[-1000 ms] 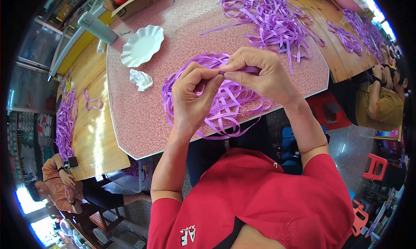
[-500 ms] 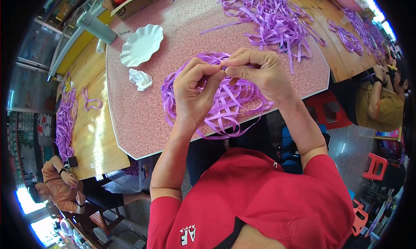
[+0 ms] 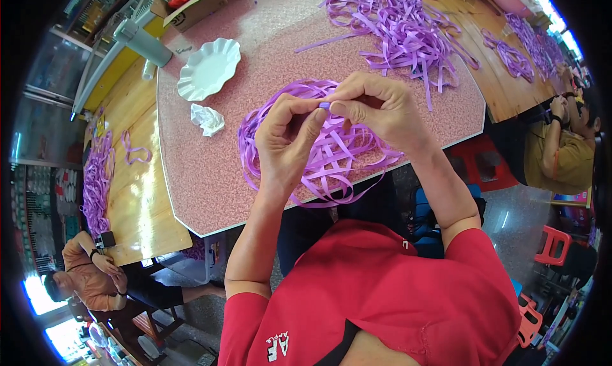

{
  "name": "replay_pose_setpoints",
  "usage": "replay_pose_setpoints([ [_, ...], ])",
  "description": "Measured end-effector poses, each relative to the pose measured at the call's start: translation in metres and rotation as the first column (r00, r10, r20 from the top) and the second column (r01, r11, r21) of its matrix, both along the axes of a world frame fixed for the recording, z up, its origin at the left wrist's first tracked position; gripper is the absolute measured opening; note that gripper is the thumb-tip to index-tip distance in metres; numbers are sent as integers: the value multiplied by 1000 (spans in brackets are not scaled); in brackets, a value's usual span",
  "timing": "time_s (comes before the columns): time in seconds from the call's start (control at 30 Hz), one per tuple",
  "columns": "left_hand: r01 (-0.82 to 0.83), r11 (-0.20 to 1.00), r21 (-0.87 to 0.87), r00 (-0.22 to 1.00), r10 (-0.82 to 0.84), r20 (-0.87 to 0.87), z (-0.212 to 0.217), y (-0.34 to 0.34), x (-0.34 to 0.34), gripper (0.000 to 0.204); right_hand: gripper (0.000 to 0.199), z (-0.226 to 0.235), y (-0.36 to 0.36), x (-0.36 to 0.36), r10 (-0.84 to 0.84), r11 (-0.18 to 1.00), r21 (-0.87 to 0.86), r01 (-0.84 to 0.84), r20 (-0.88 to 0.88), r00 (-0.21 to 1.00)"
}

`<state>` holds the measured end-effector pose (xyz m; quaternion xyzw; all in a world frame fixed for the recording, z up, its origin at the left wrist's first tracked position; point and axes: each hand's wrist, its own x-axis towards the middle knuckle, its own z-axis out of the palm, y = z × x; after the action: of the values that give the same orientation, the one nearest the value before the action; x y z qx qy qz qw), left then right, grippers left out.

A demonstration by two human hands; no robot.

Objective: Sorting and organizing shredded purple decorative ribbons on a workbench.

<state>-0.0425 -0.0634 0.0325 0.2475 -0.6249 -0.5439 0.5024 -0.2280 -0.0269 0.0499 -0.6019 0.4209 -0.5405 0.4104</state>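
Note:
My left hand (image 3: 285, 136) and my right hand (image 3: 384, 110) meet above a loose pile of purple ribbon (image 3: 344, 146) at the table's near edge. Both are closed, thumb against forefinger, on a small purple piece (image 3: 324, 105) that shows between the fingertips. It looks like a short bit of folded ribbon, or a clip on it; it is too small to tell. My fingers cover most of it. Looped strands of the pile lie below my hands, some hanging over the edge.
On the pink table (image 3: 210, 168) are a white scalloped dish (image 3: 209, 69), crumpled tissue (image 3: 207, 119), a grey-green bottle (image 3: 143, 42) and a cardboard box (image 3: 194, 8). A larger purple ribbon heap (image 3: 395, 28) lies beyond. Co-workers sit left (image 3: 95, 273) and right (image 3: 554, 149).
My fingertips have parted slightly, so more of the small purple piece shows between them. At the left, the co-worker's hands have come closer together.

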Motion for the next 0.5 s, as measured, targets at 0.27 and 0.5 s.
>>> replay_pose_setpoints([
  [0.27,-168,986,-13,958,167,233,-16,2,45,11,11,-22,-24,0,-38,983,-182,1,-203,978],
  [0.5,-299,803,-515,571,583,577,-64,-6,112,37,20,-37,-73,-128,-641,766,-300,569,-431,635],
])
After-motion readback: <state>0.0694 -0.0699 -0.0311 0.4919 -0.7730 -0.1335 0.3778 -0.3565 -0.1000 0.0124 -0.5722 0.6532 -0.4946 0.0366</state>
